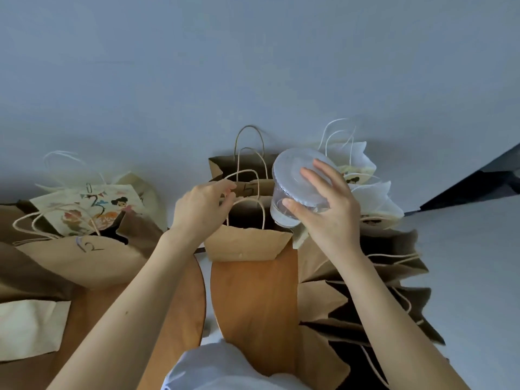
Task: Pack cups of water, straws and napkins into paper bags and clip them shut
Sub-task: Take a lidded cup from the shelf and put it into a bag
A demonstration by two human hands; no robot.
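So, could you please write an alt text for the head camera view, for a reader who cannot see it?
A person's right hand holds a clear lidded cup, tilted, at the mouth of an open brown paper bag, while the left hand grips one of its handles. More paper bags sit on both sides on a wooden surface.

Ctr bag [244, 244] inside too dark; contents unclear.

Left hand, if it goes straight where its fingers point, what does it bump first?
Probably the clear plastic cup with a white lid, held by the right hand. The left hand, pinching a twisted paper handle of the open brown paper bag, points at it, though depth is unclear.
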